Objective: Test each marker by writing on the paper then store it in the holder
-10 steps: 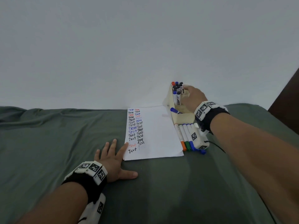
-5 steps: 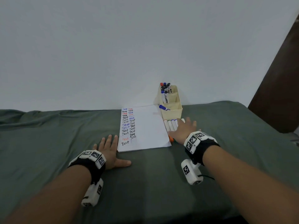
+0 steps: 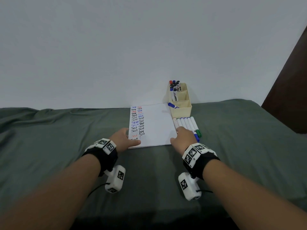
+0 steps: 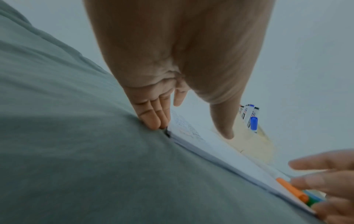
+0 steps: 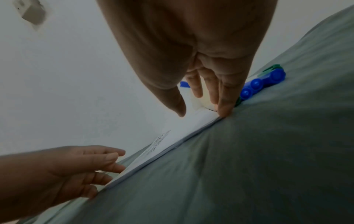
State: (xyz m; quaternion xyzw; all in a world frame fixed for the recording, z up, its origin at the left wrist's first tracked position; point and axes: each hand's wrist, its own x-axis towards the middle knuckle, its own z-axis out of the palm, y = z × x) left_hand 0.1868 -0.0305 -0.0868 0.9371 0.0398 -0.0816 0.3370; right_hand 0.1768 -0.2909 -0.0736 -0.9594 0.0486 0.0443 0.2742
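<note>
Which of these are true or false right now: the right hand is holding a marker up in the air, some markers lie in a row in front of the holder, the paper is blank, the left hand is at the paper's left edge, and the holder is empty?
1. The right hand holds a marker in the air. False: it is down at the near end of the row of markers, nothing lifted.
2. Markers lie in a row in front of the holder. True.
3. The paper is blank. False: "Test" is written in columns down its left side.
4. The left hand is at the paper's left edge. True.
5. The holder is empty. False: capped markers stand in it.
</note>
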